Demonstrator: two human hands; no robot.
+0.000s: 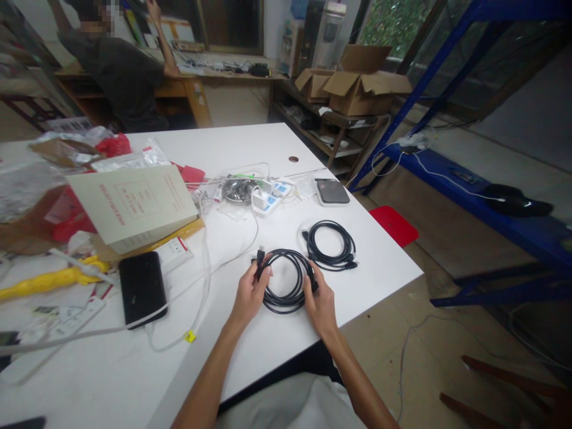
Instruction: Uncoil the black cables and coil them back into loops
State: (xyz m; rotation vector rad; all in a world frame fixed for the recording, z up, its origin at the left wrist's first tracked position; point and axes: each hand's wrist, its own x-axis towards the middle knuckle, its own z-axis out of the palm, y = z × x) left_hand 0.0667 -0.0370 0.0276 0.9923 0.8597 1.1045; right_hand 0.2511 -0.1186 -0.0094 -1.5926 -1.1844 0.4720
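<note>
Between my two hands is a coiled black cable (286,310), gripped at opposite sides just over the white table. My left hand (248,292) closes round the coil's left side, where a black plug sticks up above the fingers. On the other side, my right hand (320,301) pinches the loops, its thumb laid along them. A second coiled black cable (331,262) lies flat on the table, beyond my right hand and to its right; its plugs show at the lower right and left of the ring.
White power strips (271,199) with plugs and cords lie further back, near a square dark-topped device (332,192). Leftward are a black phone (142,286), an open booklet (138,202) and plastic bags. A blue shelf (465,173) stands right; a person (116,71) sits behind the table.
</note>
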